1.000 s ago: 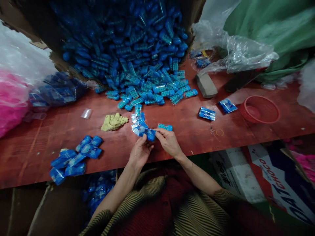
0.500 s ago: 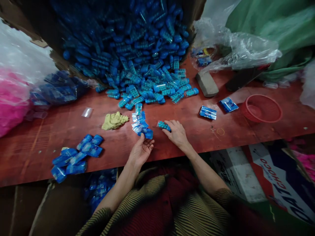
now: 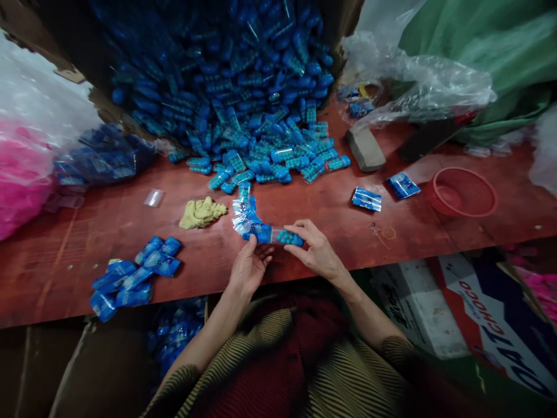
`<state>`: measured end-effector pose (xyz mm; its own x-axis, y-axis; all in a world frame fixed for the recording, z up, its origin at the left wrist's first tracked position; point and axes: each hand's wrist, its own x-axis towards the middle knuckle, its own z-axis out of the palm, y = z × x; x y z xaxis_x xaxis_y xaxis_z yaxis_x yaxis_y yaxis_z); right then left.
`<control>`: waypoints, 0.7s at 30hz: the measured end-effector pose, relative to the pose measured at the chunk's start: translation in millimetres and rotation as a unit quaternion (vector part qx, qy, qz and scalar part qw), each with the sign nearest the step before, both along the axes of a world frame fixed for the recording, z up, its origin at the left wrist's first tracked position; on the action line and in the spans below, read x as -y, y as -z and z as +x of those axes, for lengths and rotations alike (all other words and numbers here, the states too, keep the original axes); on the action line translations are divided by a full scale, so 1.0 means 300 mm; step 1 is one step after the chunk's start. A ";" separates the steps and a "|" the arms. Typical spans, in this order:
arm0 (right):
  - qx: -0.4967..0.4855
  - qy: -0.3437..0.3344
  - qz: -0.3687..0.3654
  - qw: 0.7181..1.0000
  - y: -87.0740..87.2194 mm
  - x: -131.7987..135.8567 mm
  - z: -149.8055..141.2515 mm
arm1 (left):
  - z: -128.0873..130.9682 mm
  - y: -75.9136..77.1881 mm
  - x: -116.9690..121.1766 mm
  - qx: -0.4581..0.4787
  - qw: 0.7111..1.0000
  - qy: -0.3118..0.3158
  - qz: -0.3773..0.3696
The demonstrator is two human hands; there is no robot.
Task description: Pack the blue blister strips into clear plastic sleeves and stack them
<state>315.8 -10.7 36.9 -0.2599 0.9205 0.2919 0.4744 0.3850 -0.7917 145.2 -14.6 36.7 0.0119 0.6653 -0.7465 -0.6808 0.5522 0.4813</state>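
My left fingers pinch a blue sleeve, my right fingers a bead tube, mostly outside it; filled-looking packs lie leftward, bare tubes beyond.

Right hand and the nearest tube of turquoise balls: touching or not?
Touching. The head view shows the right hand pinching the tube, thumb at its near edge, fingers at its far edge.

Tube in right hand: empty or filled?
Not empty: the tube in the right hand shows blue balls through its clear wall. Cannot tell if full.
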 end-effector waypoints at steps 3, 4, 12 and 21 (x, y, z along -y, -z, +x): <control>0.020 -0.001 0.003 1.000 0.000 0.002 0.000 | -0.002 0.006 0.006 -0.008 1.000 0.003 0.016; 0.028 -0.001 0.007 1.000 -0.002 0.003 -0.001 | -0.002 0.008 0.007 -0.009 1.000 0.004 0.018; 0.071 0.005 0.036 0.997 -0.001 0.015 -0.010 | -0.004 0.016 0.009 -0.019 0.999 0.003 0.032; 0.053 0.012 0.054 0.997 0.017 0.020 -0.014 | -0.006 0.008 0.006 -0.023 1.000 -0.002 0.017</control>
